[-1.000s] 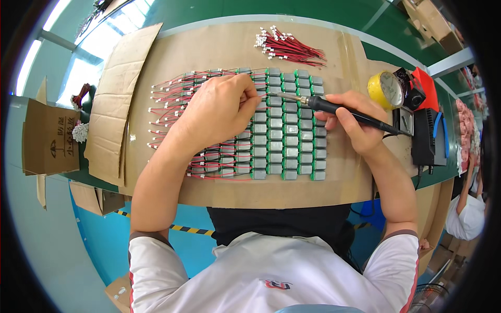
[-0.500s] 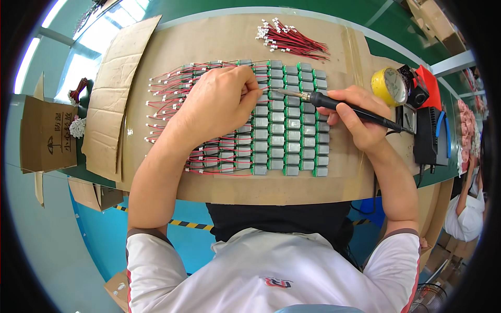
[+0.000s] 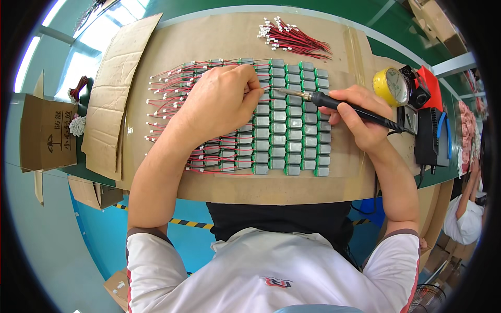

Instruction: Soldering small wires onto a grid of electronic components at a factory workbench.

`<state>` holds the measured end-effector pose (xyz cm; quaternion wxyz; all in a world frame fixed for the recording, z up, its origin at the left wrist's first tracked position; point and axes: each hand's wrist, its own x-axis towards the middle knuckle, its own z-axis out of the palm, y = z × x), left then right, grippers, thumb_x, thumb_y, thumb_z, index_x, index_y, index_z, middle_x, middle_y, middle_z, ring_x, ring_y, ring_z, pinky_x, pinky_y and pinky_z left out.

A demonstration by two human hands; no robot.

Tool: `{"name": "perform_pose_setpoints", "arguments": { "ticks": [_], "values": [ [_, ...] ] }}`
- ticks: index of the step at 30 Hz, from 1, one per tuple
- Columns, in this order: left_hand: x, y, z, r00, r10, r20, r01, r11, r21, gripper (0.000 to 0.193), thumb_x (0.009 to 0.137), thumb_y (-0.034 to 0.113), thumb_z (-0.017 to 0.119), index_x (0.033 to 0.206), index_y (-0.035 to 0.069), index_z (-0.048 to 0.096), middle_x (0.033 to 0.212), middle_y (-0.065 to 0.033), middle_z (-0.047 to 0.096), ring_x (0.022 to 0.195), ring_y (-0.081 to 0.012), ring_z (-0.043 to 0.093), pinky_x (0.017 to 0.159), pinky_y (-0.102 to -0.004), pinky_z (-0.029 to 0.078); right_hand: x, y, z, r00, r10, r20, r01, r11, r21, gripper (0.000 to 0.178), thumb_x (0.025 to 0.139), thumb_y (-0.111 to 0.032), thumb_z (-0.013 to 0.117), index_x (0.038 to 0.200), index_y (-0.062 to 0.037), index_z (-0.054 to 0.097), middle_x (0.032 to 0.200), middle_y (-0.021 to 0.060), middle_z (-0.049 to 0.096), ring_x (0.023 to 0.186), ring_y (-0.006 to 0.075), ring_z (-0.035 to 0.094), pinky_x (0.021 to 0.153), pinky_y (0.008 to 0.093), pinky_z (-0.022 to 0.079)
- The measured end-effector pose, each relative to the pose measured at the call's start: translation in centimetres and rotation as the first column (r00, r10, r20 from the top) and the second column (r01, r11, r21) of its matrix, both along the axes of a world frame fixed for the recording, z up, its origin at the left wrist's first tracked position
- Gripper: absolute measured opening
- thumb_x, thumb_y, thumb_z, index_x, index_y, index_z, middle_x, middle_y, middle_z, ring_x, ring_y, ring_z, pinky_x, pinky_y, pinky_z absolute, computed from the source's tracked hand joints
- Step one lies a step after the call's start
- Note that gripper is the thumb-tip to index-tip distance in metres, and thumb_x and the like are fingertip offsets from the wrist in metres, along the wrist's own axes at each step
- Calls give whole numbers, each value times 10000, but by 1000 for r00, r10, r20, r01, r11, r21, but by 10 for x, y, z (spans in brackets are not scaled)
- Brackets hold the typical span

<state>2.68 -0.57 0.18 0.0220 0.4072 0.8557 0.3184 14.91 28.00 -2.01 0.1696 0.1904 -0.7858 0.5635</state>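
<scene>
Rows of small grey battery cells (image 3: pixel 278 141) with green circuit-board edges lie on a brown cardboard sheet (image 3: pixel 235 190). Red and black wire leads with white plugs (image 3: pixel 167 104) run from the columns on the left; those on the right carry none. My left hand (image 3: pixel 222 99) is closed in a pinch over the upper rows, a thin red wire lead just showing at its fingertips. In my right hand (image 3: pixel 365 112) is a soldering iron (image 3: pixel 322 100) with a black handle, held like a pen. Its metal tip points left, close to the left fingertips, over a cell's edge.
Loose wire leads (image 3: pixel 295 39) are piled at the back. To the right are yellow tape (image 3: pixel 390 86), a black soldering station (image 3: pixel 427 133) and blue-handled pliers (image 3: pixel 447 135). Folded cardboard (image 3: pixel 112 99) and an open carton (image 3: pixel 49 133) flank the left. Another person (image 3: pixel 464 214) is at far right.
Both hands and the soldering iron hold nearly the same place, the tip still beside the left fingertips. The whole view has shifted very slightly. At far right, the other person's arms have moved.
</scene>
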Motion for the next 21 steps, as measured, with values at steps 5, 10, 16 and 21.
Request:
{"name": "perform_pose_setpoints", "arguments": {
  "ticks": [5,10,16,21],
  "values": [
    [0,0,1,1000,3,-5,-3,1000,-5,171,934,115,759,895,-32,680,743,-135,700,662,-268,687,662,-380,541,-1,0,0,1000,2,-21,-2,1000,8,229,967,55,660,1175,74,753,964,180,766,719,172,750,644,265,598],
    [1,0,1,1000,6,-9,-6,1000,-5,169,935,121,760,896,-25,686,739,-135,701,661,-271,691,666,-380,544,-1,0,1,1000,2,-29,-2,1000,8,226,966,53,659,1171,73,751,961,180,767,715,172,751,642,264,595],
    [0,0,0,1000,-4,-21,4,1000,-1,162,932,119,760,898,-21,687,744,-136,707,665,-277,696,668,-384,546,-1,1,1,1000,6,-24,-5,999,33,227,970,41,660,1178,69,747,963,177,769,721,173,756,646,268,596],
    [0,0,0,1000,-1,-26,1,1000,-2,169,934,125,763,900,-21,686,742,-134,706,669,-283,698,669,-387,546,0,1,1,999,-6,-34,7,1000,18,225,981,21,653,1183,61,744,966,174,771,730,179,765,655,269,596]
  ]
}}
